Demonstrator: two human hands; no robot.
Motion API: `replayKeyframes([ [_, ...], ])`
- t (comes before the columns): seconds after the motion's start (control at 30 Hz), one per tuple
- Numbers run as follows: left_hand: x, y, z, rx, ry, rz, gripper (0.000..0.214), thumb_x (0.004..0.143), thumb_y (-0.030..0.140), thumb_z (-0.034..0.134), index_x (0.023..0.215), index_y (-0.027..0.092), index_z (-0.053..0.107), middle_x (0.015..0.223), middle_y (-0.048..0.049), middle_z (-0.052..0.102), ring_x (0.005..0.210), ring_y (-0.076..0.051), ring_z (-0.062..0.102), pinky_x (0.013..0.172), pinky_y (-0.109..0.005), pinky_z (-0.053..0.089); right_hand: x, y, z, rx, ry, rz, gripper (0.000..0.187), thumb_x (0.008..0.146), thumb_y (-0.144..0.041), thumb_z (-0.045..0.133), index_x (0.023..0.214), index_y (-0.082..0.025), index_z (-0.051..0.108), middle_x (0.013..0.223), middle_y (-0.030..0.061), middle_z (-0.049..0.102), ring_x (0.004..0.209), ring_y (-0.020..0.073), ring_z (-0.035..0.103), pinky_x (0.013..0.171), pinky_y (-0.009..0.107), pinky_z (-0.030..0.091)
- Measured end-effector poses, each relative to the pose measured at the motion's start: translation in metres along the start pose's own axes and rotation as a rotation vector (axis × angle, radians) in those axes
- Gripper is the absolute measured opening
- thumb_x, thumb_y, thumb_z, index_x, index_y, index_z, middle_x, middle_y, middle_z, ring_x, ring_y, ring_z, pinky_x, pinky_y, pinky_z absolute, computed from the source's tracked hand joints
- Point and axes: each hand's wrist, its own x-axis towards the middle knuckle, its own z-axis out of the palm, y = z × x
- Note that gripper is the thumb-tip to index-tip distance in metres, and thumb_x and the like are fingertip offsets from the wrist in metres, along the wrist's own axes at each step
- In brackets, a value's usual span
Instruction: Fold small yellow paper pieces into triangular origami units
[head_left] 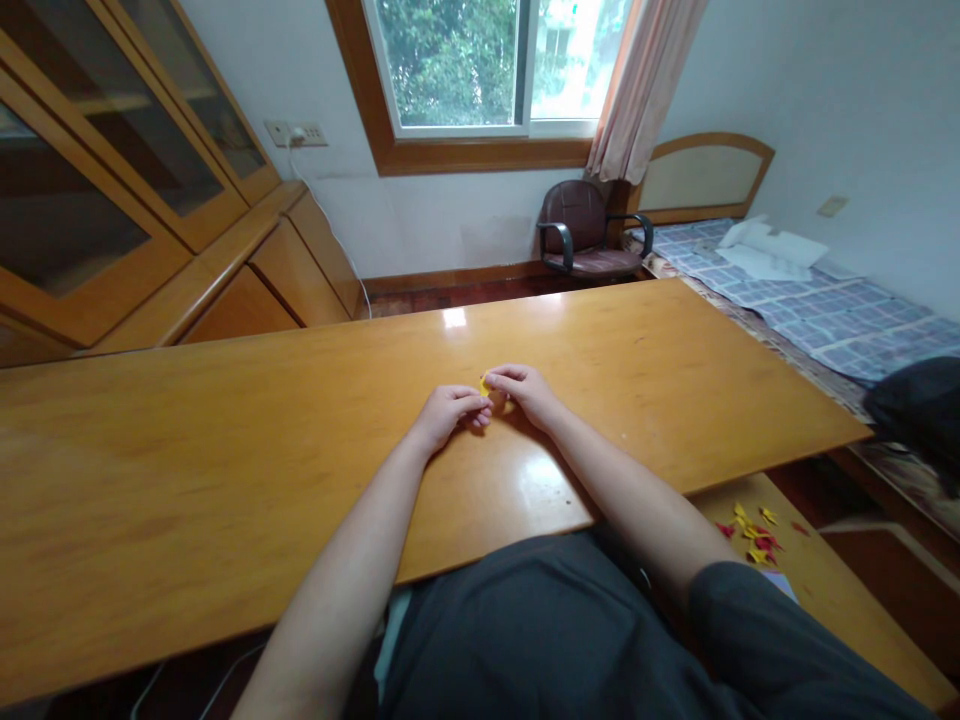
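A small piece of folded yellow paper point(484, 385) is pinched between my two hands, just above the wooden table point(247, 460). My left hand point(454, 412) grips its lower side with thumb and fingers pressed together. On its upper right, my right hand point(520, 388) pinches it between thumb and forefinger. The fingers cover much of the paper, so its exact shape cannot be made out.
Several small red and yellow folded paper pieces point(757, 535) lie on a lower wooden surface point(847, 600) at the right. Beyond the table stand an armchair point(581, 225), a bed point(810, 310) and a glass-doored cabinet point(187, 240).
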Motion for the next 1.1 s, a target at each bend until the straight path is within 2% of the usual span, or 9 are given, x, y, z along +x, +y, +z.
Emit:
replayKeyframes([
  [0.13,0.001,-0.002,0.001,-0.013,0.015,0.03,0.03,0.065,0.039,0.077,0.073,0.011,0.068,0.066,-0.0061,0.069,0.055,-0.014,0.063,0.056,-0.025,0.05,-0.003,-0.002,0.003,-0.021,0.057,0.013,0.029,0.062,-0.042,0.08,0.066,-0.016,0.069,0.058,-0.0023,0.059,0.055,0.0094,0.045,0.057,0.025,0.033],
  [0.27,0.002,-0.004,0.002,-0.007,0.079,0.071,0.035,0.067,0.043,0.076,0.081,0.013,0.067,0.072,-0.0051,0.07,0.056,-0.014,0.063,0.056,-0.026,0.051,-0.004,-0.001,0.005,-0.011,0.032,-0.005,0.027,0.066,-0.041,0.078,0.066,-0.016,0.068,0.061,-0.001,0.062,0.057,0.01,0.049,0.058,0.025,0.035],
  [0.43,0.003,-0.005,0.0,-0.042,0.068,0.099,0.032,0.066,0.041,0.076,0.076,0.012,0.068,0.07,-0.0054,0.069,0.06,-0.015,0.063,0.058,-0.027,0.052,-0.005,-0.002,0.007,-0.008,-0.016,-0.003,0.03,0.063,-0.043,0.08,0.072,-0.015,0.071,0.068,0.0009,0.067,0.063,0.0116,0.054,0.062,0.026,0.04],
  [0.6,0.002,-0.004,-0.001,-0.063,0.032,0.073,0.026,0.066,0.036,0.075,0.072,0.011,0.069,0.068,-0.0064,0.069,0.058,-0.015,0.062,0.057,-0.027,0.051,-0.006,-0.003,0.007,0.009,-0.05,0.002,0.03,0.064,-0.042,0.079,0.069,-0.014,0.07,0.065,0.002,0.066,0.062,0.0128,0.056,0.066,0.028,0.042],
  [0.8,0.002,-0.002,0.001,-0.066,0.054,0.057,0.027,0.064,0.036,0.076,0.072,0.011,0.07,0.066,-0.0063,0.068,0.057,-0.014,0.062,0.056,-0.026,0.049,-0.005,0.0,0.009,-0.112,0.057,-0.078,0.026,0.07,-0.04,0.074,0.065,-0.015,0.068,0.063,0.0002,0.064,0.061,0.0121,0.054,0.066,0.028,0.041],
  [1.1,0.002,-0.001,0.003,-0.083,0.069,0.037,0.027,0.062,0.035,0.077,0.072,0.01,0.07,0.065,-0.0066,0.067,0.057,-0.015,0.061,0.055,-0.027,0.048,-0.007,-0.001,0.012,-0.248,0.111,-0.166,0.029,0.076,-0.043,0.065,0.063,-0.016,0.064,0.061,-0.0013,0.06,0.062,0.0122,0.051,0.064,0.026,0.039],
])
